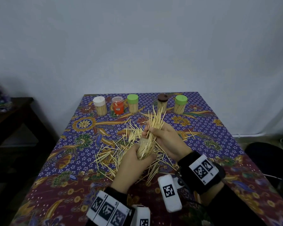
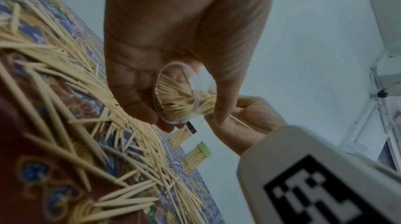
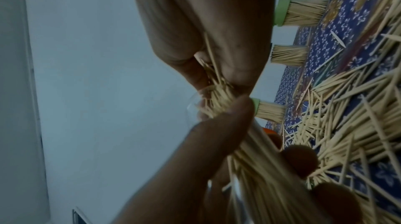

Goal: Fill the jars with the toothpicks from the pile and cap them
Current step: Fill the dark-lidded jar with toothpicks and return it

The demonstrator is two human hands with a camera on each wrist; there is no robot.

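**Feeding a fistful of toothpicks into a tilted clear jar**

The clear plastic cylindrical jar (image 1: 145, 150), already well stocked with pale wooden toothpicks, is held just above the middle of the table, over the loose pile. It leans with its open mouth pointing up and away from the person, probably so that sticks slide down along the wall instead of bouncing out. The left hand (image 1: 134, 162) wraps its curled fingers and thumb around the jar's lower body; the left wrist view shows the round transparent base (image 2: 175, 95) cupped between fingertips and thumb, which keeps the mouth free.

The right hand (image 1: 163, 136) closes around a bristling bundle of toothpicks (image 1: 154, 123), the lower ends already inside the jar's mouth and the upper ends fanning out past the fingers. Gripping the sticks roughly parallel seems meant to let them enter together.

Beneath both hands the scattered pile of loose toothpicks (image 1: 121, 152) spreads over the blue-and-maroon floral tablecloth (image 1: 64, 160), so much remains to gather. Along the far edge stand five filled, capped jars in a row: a white-capped jar (image 1: 99, 106), an orange jar with a clear lid (image 1: 118, 105), a green-capped jar (image 1: 132, 103), a brown-capped jar (image 1: 162, 102) and a second green-capped jar (image 1: 180, 104), parked out of the working area.
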